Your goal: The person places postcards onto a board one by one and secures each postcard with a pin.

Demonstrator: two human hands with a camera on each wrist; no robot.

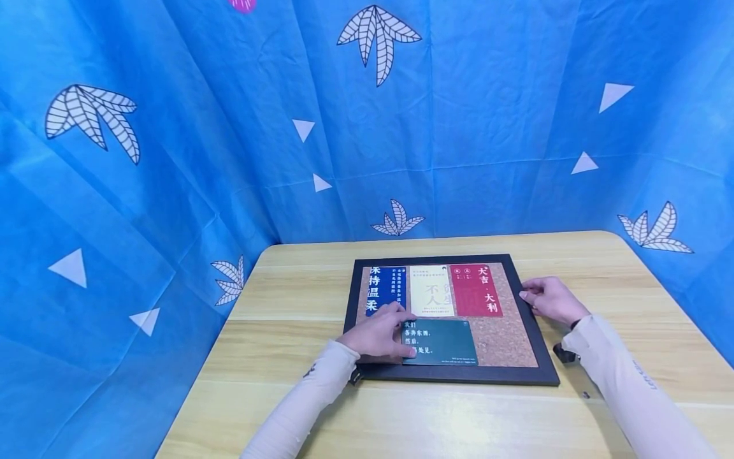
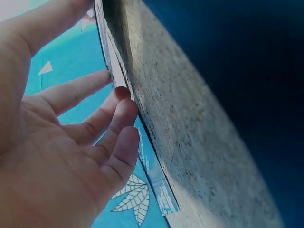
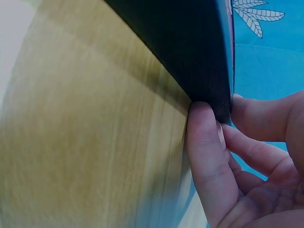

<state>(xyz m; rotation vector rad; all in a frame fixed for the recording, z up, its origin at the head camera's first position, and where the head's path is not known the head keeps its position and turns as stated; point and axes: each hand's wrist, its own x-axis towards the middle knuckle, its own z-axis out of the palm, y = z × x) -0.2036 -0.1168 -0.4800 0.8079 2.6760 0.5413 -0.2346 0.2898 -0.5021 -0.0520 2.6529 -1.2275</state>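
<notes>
A cork board (image 1: 507, 344) in a black frame lies on the table. A green card (image 1: 444, 350) with white writing rests on its lower half. My left hand (image 1: 381, 333) reaches over the board's left part, thumb on the card's left end and a finger at its top edge. In the left wrist view the left hand's fingers (image 2: 124, 147) look loosely extended, touching the board's surface. My right hand (image 1: 553, 301) pinches the frame's right side; in the right wrist view its thumb (image 3: 259, 118) lies against one face and a finger against the edge.
Along the board's top lie a blue card (image 1: 385, 290), a cream card (image 1: 431, 290) and a red card (image 1: 474, 290). A small dark object (image 1: 585, 395) sits on the wooden table (image 1: 459, 421) to the right. Blue patterned cloth (image 1: 487, 127) hangs behind.
</notes>
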